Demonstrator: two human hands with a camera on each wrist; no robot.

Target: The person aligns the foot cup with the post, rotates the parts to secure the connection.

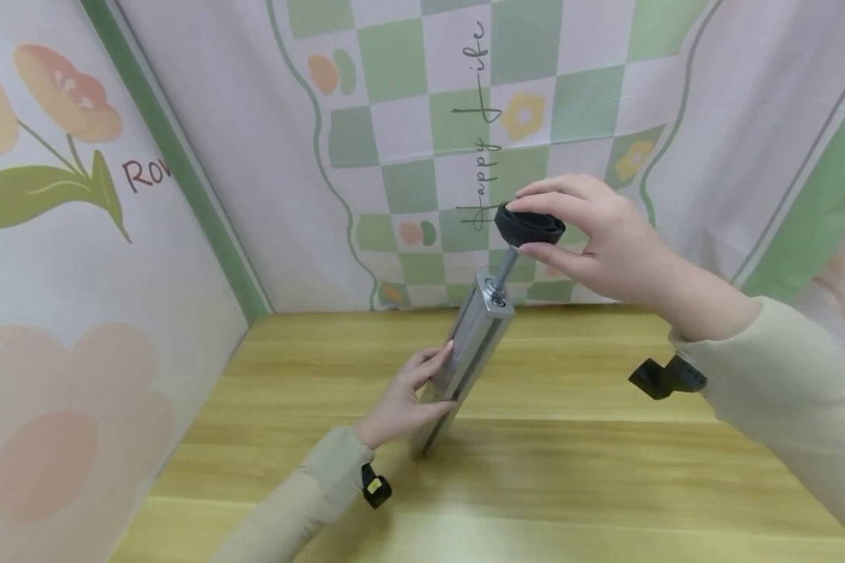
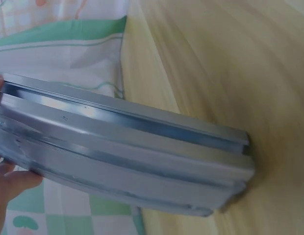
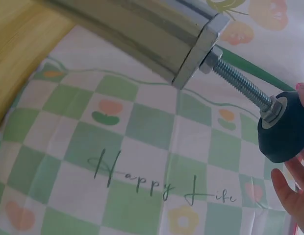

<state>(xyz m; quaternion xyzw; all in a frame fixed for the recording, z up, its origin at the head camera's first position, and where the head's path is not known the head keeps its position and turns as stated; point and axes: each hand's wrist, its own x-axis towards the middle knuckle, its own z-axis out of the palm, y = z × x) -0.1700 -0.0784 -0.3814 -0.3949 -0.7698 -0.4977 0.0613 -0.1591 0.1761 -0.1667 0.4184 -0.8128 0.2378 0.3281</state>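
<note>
A grey slotted aluminium profile (image 1: 473, 332) leans in front of me, its lower end at the tabletop; whether it touches is hard to tell. My left hand (image 1: 403, 400) grips it around its middle, thumb on one side and fingers on the other. From the end plate (image 1: 494, 299) on top, a threaded rod (image 3: 242, 83) sticks out with a hex nut (image 3: 210, 60) at its base. The rod carries a black round levelling foot (image 1: 524, 228). My right hand (image 1: 609, 234) pinches that foot by its rim between thumb and fingers.
The wooden table (image 1: 570, 469) spreads beneath both hands. Behind it hangs a green-and-white checked curtain (image 1: 408, 133) with lettering, and a flowered curtain (image 1: 63, 274) is on the left. A black wrist camera (image 1: 665, 378) sits on the right sleeve, another (image 1: 375, 486) on the left.
</note>
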